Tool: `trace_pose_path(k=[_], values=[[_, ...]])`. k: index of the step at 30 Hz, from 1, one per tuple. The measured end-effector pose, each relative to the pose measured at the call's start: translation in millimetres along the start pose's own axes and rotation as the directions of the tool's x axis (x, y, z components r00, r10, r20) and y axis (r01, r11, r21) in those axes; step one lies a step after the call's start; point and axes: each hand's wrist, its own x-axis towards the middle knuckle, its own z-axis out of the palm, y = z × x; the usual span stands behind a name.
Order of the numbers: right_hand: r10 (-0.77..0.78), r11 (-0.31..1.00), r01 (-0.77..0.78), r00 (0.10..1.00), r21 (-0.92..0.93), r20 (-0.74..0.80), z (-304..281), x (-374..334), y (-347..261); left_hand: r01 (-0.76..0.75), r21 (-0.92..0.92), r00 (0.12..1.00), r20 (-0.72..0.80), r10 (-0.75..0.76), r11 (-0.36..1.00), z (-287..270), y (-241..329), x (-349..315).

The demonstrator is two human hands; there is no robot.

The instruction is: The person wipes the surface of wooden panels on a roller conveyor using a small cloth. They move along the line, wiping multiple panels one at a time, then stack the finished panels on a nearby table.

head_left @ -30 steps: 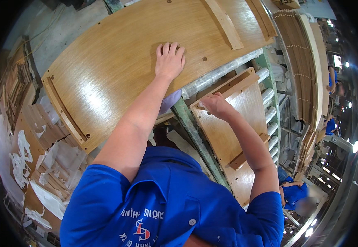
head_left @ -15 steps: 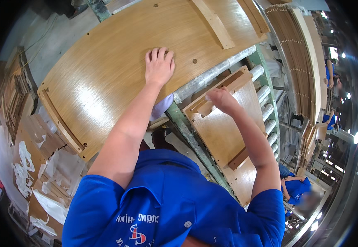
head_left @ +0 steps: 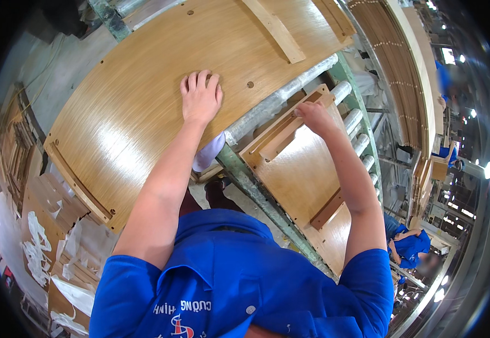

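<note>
head view: large wood panel (head_left: 143,112) fills upper left to top centre, face up, far bigger than the small wood panel (head_left: 295,180) right of centre. left hand (head_left: 201,98) palm down on the large panel, fingers bent and slightly parted, nothing seen pinched; looks like a light brace, probably steadying the panel or the body's lean.

right hand (head_left: 315,115) at the edge batten (head_left: 281,145), near its upper end, right of centre. fingers curled in close together; thumb side meets the wood, but can't tell if they pinch the batten or some small thing. batten lies along the small panel's upper edge, likely set there as an edge stiffener.

dark batten (head_left: 328,211) crosses the small panel lower down, partly behind the right forearm. large panel carries a pale batten (head_left: 276,31) at top centre and an end batten (head_left: 81,183) at lower left, presumably to keep the thin sheet flat.

small panel sits over metal rollers (head_left: 353,119) in a green frame (head_left: 262,188), presumably so heavy pieces can slide. lilac cloth (head_left: 209,154) hangs below the large panel's near edge, maybe padding; its purpose isn't clear. stacked boards (head_left: 397,73) at upper right, co-worker (head_left: 411,246) at lower right.
</note>
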Motion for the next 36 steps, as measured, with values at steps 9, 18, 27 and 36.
trace_pose_path(k=[9, 18, 27, 36], values=[[0.018, 0.999, -0.014, 0.996, -0.04, 0.083, 0.1, 5.0, 1.6, -0.002, -0.002, 1.0, 0.017, 0.002, 1.0, 0.7, 1.1, 0.7], [0.119, 0.992, -0.115, 0.99, -0.049, 0.079, -5.9, 14.2, 35.3, -0.013, 0.024, 1.0, 0.028, 0.012, 1.0, 1.5, 2.7, 2.0], [0.303, 0.948, -0.306, 0.952, -0.085, -0.048, -16.2, 32.2, 96.9, -0.019, 0.047, 0.999, 0.027, 0.018, 0.999, 2.2, 3.1, 2.4], [0.346, 0.927, -0.354, 0.935, -0.124, -0.078, -14.5, 44.8, 128.2, -0.012, 0.034, 0.999, 0.038, 0.01, 0.999, 1.1, 5.0, 4.6]])
